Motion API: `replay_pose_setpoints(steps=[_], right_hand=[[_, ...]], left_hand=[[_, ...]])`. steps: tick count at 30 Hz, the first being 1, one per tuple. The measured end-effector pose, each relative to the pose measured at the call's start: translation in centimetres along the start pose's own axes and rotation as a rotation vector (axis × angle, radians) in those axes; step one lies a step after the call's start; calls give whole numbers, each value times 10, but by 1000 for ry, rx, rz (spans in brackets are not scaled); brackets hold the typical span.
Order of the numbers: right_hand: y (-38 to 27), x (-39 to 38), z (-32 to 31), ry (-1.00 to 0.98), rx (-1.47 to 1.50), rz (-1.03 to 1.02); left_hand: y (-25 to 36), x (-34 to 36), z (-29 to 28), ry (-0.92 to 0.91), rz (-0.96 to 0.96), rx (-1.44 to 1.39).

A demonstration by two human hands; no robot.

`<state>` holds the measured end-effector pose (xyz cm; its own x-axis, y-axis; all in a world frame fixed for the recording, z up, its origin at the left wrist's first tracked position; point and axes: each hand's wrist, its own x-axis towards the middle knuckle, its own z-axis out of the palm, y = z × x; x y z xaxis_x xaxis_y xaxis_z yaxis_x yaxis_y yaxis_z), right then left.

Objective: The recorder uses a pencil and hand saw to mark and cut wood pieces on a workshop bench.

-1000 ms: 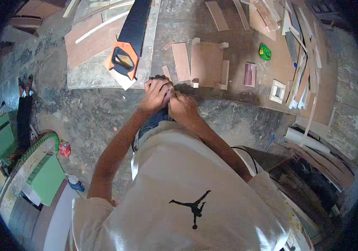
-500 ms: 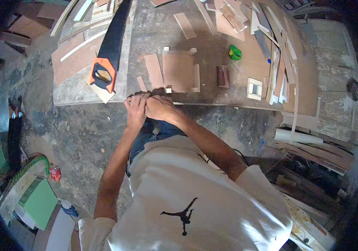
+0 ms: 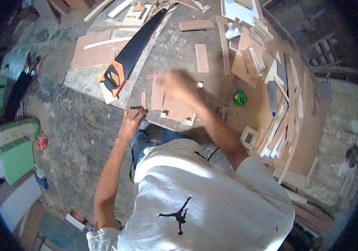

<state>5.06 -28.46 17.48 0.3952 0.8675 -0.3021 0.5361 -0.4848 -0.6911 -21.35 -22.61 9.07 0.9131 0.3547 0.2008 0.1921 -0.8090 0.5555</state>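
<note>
My left hand (image 3: 132, 122) is at the table's front edge, its fingers curled over something dark that they mostly hide. Motion smears my right hand (image 3: 177, 83), which is above the far part of a square plywood panel (image 3: 179, 109); its fingers cannot be made out. Small wooden blocks sit at the panel's corners, one of them a pale block (image 3: 199, 85). Against the panel's left side lies a flat wood strip (image 3: 157, 99), and a smaller strip (image 3: 143, 100) is nearest my left hand.
A handsaw (image 3: 141, 42) with an orange and black handle lies to the left. Rightward are a green tape measure (image 3: 240, 98), a small square wooden frame (image 3: 249, 138) and a pile of long wood strips (image 3: 289, 108). A loose board (image 3: 202, 58) lies farther back.
My right hand has left my left hand and moved forward over the panel. My left hand stays at the table edge. The whole view has turned, so the table appears tilted.
</note>
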Motion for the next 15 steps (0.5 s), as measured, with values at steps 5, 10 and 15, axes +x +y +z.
replay_pose_setpoints(steps=[5, 10, 15], right_hand=[[187, 186, -103, 510, -213, -160], [233, 217, -112, 553, -567, -379], [281, 230, -135, 491, -652, -399]], left_hand=[[7, 5, 2, -13, -33, 33], [13, -17, 14, -22, -222, 48], [13, -16, 32, 125, -252, 28]])
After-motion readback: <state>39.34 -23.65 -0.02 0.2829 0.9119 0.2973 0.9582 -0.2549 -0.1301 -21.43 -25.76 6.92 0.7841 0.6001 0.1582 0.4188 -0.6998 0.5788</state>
